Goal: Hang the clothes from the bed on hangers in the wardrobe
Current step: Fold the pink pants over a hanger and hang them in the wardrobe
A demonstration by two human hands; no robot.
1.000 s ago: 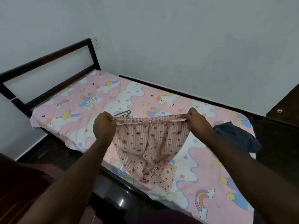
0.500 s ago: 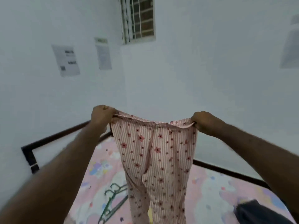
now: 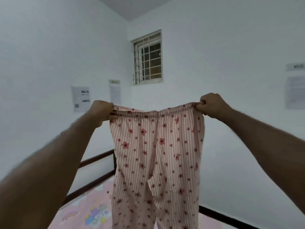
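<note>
Pink striped pyjama trousers with red flowers hang full length in front of me, held up by the waistband. My left hand grips the waistband's left end. At the right end my right hand pinches the band between curled fingers and thumb. Both trouser legs drop past the bottom of the view. Below them lies the bed with its pink cartoon sheet. No hanger or wardrobe is in view.
A dark bed frame runs along the white walls behind the trousers. A barred window sits high in the corner. Paper notices are stuck on the left wall, and more paper sheets on the right.
Both hands have lifted the trousers from the bed to head height and spread the waistband wider. My view has tilted up, so the green hanger and the dark garment have dropped out of sight.
</note>
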